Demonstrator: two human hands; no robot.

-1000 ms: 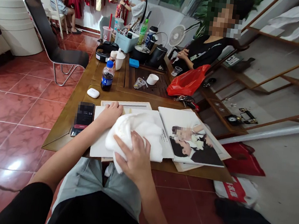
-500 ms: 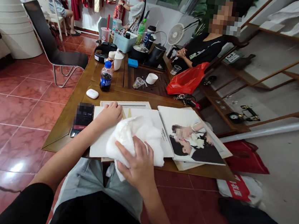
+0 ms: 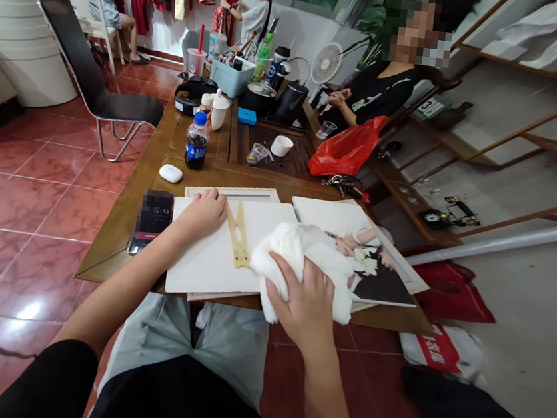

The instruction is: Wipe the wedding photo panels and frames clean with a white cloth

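My left hand (image 3: 201, 212) lies flat on the top edge of a white board (image 3: 213, 255), holding nothing. A pale yellow forked plastic tool (image 3: 238, 234) rests on that board, to the right of my left hand. My right hand (image 3: 302, 292) grips a bunched white cloth (image 3: 298, 255), which partly covers a glossy wedding photo print (image 3: 385, 281) on the right. The cloth hides the middle of the print. A light wooden picture frame (image 3: 233, 192) shows beyond the board.
The wooden table (image 3: 106, 263) holds a phone (image 3: 153, 218), white earbuds case (image 3: 170, 173), cola bottle (image 3: 196, 140) and keys (image 3: 344, 186). A red plastic bag (image 3: 348, 146) lies beyond the print. A seated person (image 3: 382, 90) is at the far right of the table.
My right hand has moved right with the cloth, onto the photo print, uncovering the yellow tool on the white board. My left hand has stayed in place.
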